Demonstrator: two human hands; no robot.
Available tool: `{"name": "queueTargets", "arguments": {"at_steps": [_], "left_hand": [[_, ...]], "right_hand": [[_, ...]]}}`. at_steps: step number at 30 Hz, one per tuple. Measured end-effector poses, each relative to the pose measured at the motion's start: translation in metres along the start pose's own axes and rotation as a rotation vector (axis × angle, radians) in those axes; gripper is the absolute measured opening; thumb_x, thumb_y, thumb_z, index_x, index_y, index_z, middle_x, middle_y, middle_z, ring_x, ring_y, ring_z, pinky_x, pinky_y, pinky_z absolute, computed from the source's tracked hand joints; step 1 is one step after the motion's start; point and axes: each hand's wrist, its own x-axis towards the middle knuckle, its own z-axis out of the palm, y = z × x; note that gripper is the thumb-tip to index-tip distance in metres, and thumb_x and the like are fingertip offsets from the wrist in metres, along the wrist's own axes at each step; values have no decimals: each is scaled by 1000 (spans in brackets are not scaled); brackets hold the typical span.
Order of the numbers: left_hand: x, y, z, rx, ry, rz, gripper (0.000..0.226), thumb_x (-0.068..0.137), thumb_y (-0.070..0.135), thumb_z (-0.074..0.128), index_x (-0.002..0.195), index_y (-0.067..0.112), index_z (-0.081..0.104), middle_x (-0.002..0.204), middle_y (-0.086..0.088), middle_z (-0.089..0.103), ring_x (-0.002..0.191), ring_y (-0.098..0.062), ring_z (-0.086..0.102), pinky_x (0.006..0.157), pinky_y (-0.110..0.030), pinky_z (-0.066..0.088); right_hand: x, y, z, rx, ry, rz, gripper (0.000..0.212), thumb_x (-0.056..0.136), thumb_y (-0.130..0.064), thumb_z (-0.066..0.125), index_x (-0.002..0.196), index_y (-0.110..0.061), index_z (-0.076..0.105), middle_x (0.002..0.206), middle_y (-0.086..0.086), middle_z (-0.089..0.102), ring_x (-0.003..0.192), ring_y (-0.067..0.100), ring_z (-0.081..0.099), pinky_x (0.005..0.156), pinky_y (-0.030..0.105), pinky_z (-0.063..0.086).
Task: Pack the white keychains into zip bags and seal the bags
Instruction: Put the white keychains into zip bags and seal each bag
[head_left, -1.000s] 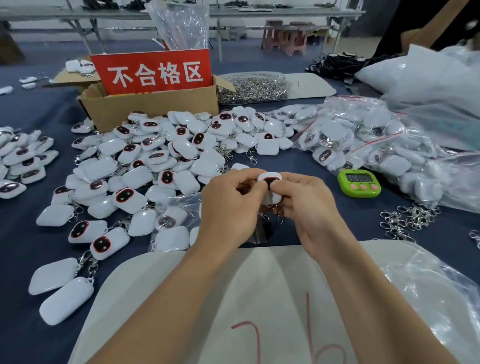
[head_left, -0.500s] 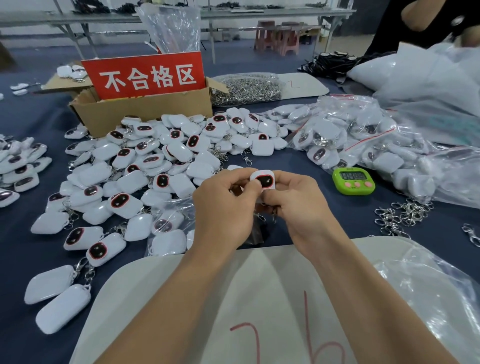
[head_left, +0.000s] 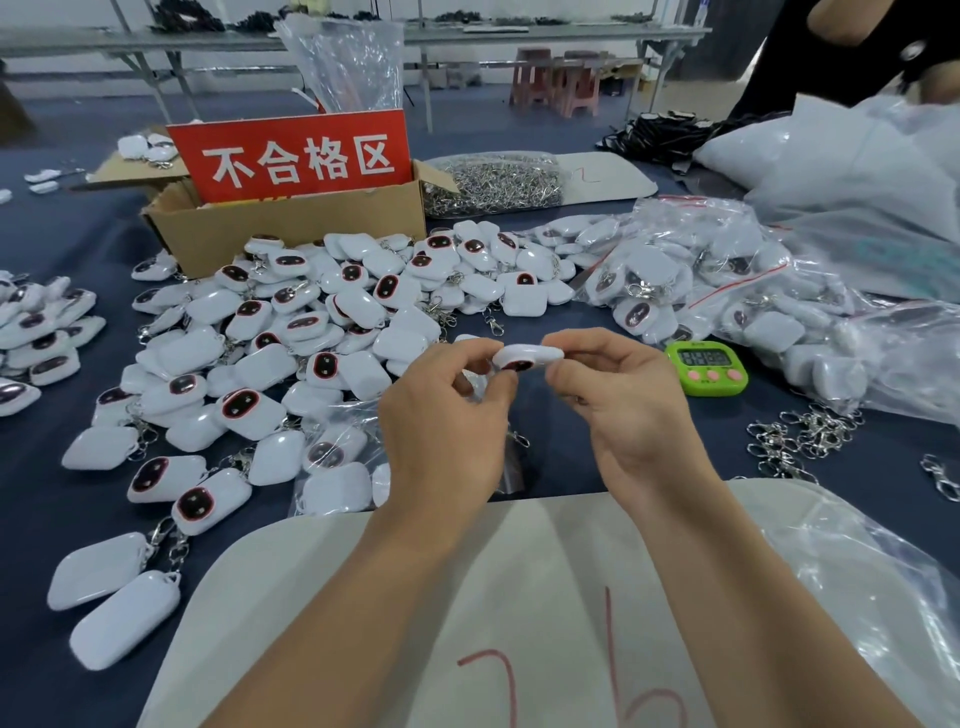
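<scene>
One white keychain (head_left: 524, 357) with a dark oval face is pinched between my left hand (head_left: 441, 431) and my right hand (head_left: 628, 410), held above the blue cloth. Its metal clasp hangs below, mostly hidden by my fingers. A big heap of loose white keychains (head_left: 311, 332) covers the cloth to the left and behind. A clear zip bag with keychains inside (head_left: 337, 467) lies just left of my left hand. A pile of filled zip bags (head_left: 727, 291) sits at the right.
A cardboard box (head_left: 291, 234) with a red sign stands behind the heap. A green timer (head_left: 709, 366) sits right of my hands, loose metal clasps (head_left: 800, 441) beyond it. A bag of clasps (head_left: 498, 182) lies at the back. A pale sack (head_left: 519, 597) lies under my forearms.
The keychain has turned from upright to lying flat between my fingertips, and my hands have drawn slightly apart.
</scene>
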Motion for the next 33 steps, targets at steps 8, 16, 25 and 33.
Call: {"name": "queueTargets", "arguments": {"at_steps": [8, 16, 25, 33], "left_hand": [[0, -4, -1, 132, 65, 136, 24, 77, 18, 84, 98, 30, 81, 89, 11, 76, 86, -9, 53, 81, -37, 43], [-1, -5, -2, -12, -86, 40, 43, 85, 20, 82, 119, 44, 73, 90, 21, 72, 90, 9, 58, 81, -4, 41], [2, -4, -2, 53, -67, 132, 28, 87, 43, 67, 75, 19, 71, 64, 5, 59, 73, -11, 51, 69, -28, 37], [3, -9, -2, 544, -170, -20, 50, 84, 68, 58, 131, 51, 59, 105, 8, 76, 101, -25, 69, 71, -30, 32]], "right_hand": [[0, 0, 2, -137, 40, -148, 43, 83, 16, 67, 73, -23, 81, 70, 7, 70, 69, 18, 53, 60, 21, 42], [0, -3, 1, -45, 57, 12, 30, 83, 9, 70, 75, -17, 82, 68, 3, 69, 57, 12, 52, 60, 22, 44], [5, -5, -6, -34, -21, 97, 27, 93, -32, 68, 76, -12, 75, 65, 8, 62, 56, 17, 45, 54, 27, 37], [6, 5, -6, -345, 177, 1, 14, 83, -25, 79, 71, -32, 78, 55, -8, 58, 52, 8, 44, 59, 28, 41]]}}
